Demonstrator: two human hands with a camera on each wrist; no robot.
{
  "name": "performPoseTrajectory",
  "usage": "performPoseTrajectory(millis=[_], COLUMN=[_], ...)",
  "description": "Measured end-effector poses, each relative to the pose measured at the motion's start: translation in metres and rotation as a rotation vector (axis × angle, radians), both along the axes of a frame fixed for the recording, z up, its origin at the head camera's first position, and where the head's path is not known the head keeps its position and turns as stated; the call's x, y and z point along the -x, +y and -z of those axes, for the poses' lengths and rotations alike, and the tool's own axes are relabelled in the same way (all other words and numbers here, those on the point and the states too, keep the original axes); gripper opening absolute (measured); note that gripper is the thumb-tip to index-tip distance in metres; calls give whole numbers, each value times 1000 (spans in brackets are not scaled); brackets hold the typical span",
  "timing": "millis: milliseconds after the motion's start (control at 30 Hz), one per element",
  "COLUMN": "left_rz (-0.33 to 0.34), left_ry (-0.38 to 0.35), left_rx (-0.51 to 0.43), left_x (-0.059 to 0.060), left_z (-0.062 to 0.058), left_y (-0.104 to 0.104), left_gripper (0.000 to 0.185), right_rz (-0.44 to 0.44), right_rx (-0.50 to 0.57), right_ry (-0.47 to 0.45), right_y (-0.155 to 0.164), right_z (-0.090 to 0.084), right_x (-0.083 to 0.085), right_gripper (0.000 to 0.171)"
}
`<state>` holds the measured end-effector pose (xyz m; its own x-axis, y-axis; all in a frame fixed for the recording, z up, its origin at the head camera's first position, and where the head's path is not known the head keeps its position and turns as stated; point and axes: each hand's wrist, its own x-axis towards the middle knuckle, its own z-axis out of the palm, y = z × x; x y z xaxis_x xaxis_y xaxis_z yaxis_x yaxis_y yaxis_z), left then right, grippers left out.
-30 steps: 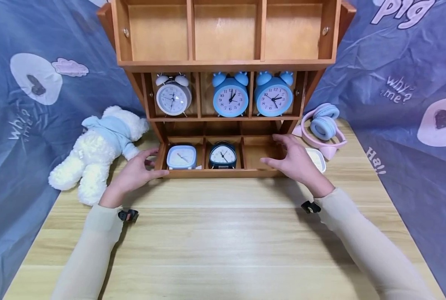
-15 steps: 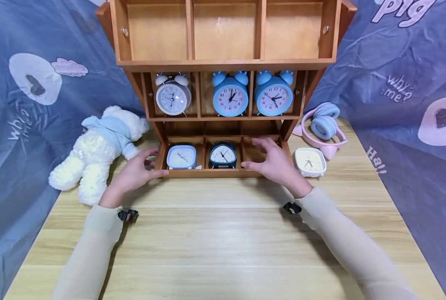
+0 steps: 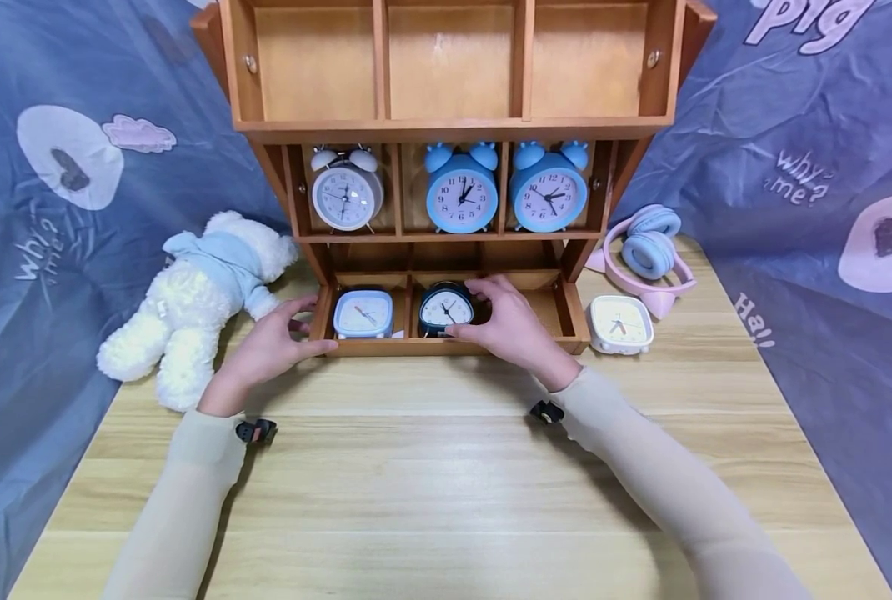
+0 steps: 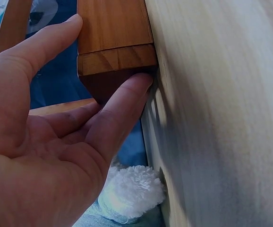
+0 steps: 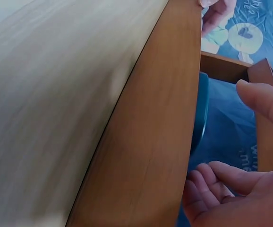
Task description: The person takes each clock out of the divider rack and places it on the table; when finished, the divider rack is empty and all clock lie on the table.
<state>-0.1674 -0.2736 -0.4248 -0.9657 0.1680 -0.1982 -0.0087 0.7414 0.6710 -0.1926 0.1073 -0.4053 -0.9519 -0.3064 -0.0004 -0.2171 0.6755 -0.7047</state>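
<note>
Broadly, a blue printed cloth hangs behind and beside a pale wood-grain bench, and on the bench stands a tall wooden shelf unit with three tiers of compartments. Its top tier shows only bare wood; the middle tier holds a white twin-bell clock and two blue eared clocks, each upright in its own compartment, faces outward so they can be read.

Left of the unit a white plush bear lies on its side; to the right rest pink-and-blue headphones and, just beside the unit's corner, a small cream square clock.

The lowest tier is a shallow tray with three cells. A light blue square clock sits in the left cell, the dark round clock in the middle one; the right cell shows only wood.

The left hand lies open against the tray's left front corner, thumb and fingers straight along the wood, seemingly to steady it. The right hand curves its fingers around the dark round clock's right side and thumb along its front; whether it grips firmly yet is hard to tell.
</note>
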Motion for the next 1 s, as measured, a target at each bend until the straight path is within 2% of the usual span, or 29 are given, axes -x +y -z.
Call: performPoseTrajectory(millis=[333, 733, 1000], left_rz=[-5, 9, 9], left_ry=[-1, 25, 26], left_rx=[3, 3, 3], left_x=[0, 1, -1], left_z=[1, 3, 2], left_y=[0, 0, 0], left_gripper=[102, 104, 102], right_rz=[50, 127, 127], right_rx=[-29, -191, -214], right_ry=[9, 71, 81], right_y=[-21, -43, -51], right_z=[5, 9, 11], right_x=[2, 2, 2], right_gripper=[92, 96, 98])
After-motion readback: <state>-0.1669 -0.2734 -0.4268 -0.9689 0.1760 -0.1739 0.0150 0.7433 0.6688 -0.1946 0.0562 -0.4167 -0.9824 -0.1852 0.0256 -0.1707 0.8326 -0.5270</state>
